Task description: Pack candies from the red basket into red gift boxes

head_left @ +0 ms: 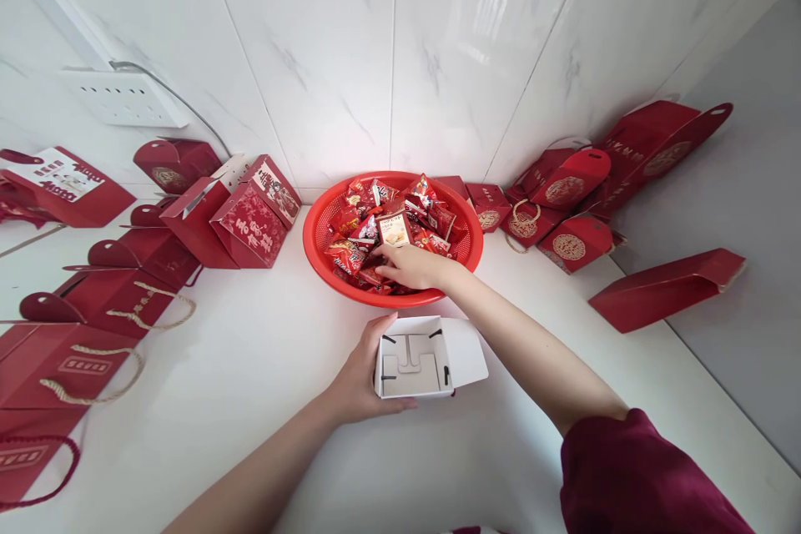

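Observation:
My left hand (363,371) is wrapped round the left side of a small open box (406,388). The box has a white inside, shows nothing in it but its folded bottom flaps and dark slots, and its lid flap hangs out to the right. My right hand (410,265) reaches over the rim of a red plastic basket (313,246). Its fingers are stretched out and a little apart, low over the red snack packets (350,254). Just beyond the fingers lies a cream-and-brown packet (394,229). Some fingertips are partly hidden among the wrappers.
Red gift boxes (250,221) stand along the left side, several with rope handles. More red boxes (566,179) are stacked at the right against a grey panel (744,183). A white power strip (125,96) with a cable is on the tiled wall (331,58). The white tabletop (250,350) lies beneath.

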{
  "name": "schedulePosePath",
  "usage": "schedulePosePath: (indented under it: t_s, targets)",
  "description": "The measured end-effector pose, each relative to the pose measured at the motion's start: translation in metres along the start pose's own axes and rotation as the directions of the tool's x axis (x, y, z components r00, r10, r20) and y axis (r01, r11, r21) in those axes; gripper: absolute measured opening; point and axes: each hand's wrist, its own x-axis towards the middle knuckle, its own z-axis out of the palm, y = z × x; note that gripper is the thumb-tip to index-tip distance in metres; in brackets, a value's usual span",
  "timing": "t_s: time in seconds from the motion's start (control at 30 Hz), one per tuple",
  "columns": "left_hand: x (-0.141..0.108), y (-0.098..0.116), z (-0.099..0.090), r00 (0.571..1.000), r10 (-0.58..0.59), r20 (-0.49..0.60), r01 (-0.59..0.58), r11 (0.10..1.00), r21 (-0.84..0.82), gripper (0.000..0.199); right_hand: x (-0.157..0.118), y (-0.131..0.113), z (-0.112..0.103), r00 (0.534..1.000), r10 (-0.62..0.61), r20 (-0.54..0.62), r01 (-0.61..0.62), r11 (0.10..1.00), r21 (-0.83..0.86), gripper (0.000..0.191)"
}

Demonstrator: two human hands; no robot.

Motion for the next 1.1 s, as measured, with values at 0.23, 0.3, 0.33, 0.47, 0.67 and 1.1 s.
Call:
schedulePosePath:
  t_s: [0.23, 0.3, 0.33, 0.47, 0.67, 1.1]
  targets:
    - [0.000, 0.001, -0.001, 1.000, 0.012, 0.003, -0.012, 0.999, 0.037, 0.117, 0.020, -0.003, -0.017, 0.986, 0.150, 0.076, -0.138, 0.980, -0.140, 0.068]
    - [0.000, 0.000, -0.001, 1.000, 0.002, 0.000, -0.002, 0.999, 0.032, 0.117, 0.028, -0.005, -0.019, 0.982, 0.156, 0.102, -0.137, 0.975, -0.175, 0.063]
    - [0.000, 0.000, -0.001, 1.000, -0.002, -0.001, 0.002, 1.000, 0.031, 0.117, 0.032, -0.006, -0.018, 0.981, 0.156, 0.112, -0.133, 0.973, -0.189, 0.058]
    - [0.000, -0.001, -0.001, 1.000, 0.016, 0.005, -0.016, 0.999, 0.034, 0.117, 0.047, -0.009, -0.004, 0.980, 0.165, 0.108, -0.138, 0.966, -0.217, 0.040]
    - [0.000, -0.002, -0.002, 1.000, 0.020, 0.013, -0.020, 0.999, 0.032, 0.116, 0.050, -0.005, 0.002, 0.992, 0.123, 0.028, -0.120, 0.988, -0.101, 0.020]
    - [-0.001, -0.004, 0.000, 1.000, -0.018, 0.011, 0.018, 0.995, -0.094, 0.111, -0.063, -0.004, -0.025, 0.974, 0.131, -0.187, 0.023, 0.756, 0.654, 0.040]
